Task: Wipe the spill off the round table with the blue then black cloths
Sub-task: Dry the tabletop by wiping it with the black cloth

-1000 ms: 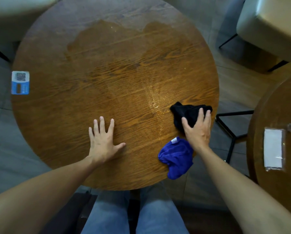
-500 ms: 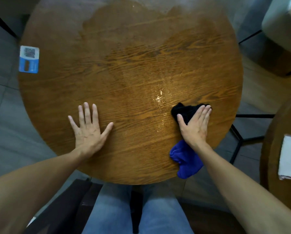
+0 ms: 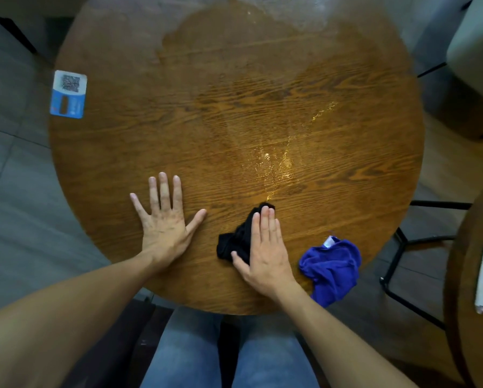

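Observation:
A round wooden table (image 3: pixel 122 152) fills the view, with a wet sheen of spill (image 3: pixel 276 163) across its middle and far part. My right hand (image 3: pixel 265 247) lies flat on a crumpled black cloth (image 3: pixel 234 239), pressing it to the tabletop near the front edge; the cloth sticks out to the left and beyond my fingertips. A bunched blue cloth (image 3: pixel 332 267) with a white tag lies loose at the front right edge, partly hanging over it. My left hand (image 3: pixel 164 219) rests palm down on the wood, fingers spread, holding nothing.
A blue and white QR-code card (image 3: pixel 68 93) sits at the table's left edge. A second wooden table (image 3: pixel 464 275) with a white card is at the right, a black metal stool frame (image 3: pixel 402 247) between them. My jeans-clad knees (image 3: pixel 192 354) are under the front edge.
My right hand has slid the black cloth leftward along the front of the table, away from the blue cloth. The left hand stays flat on the table, and the view has shifted.

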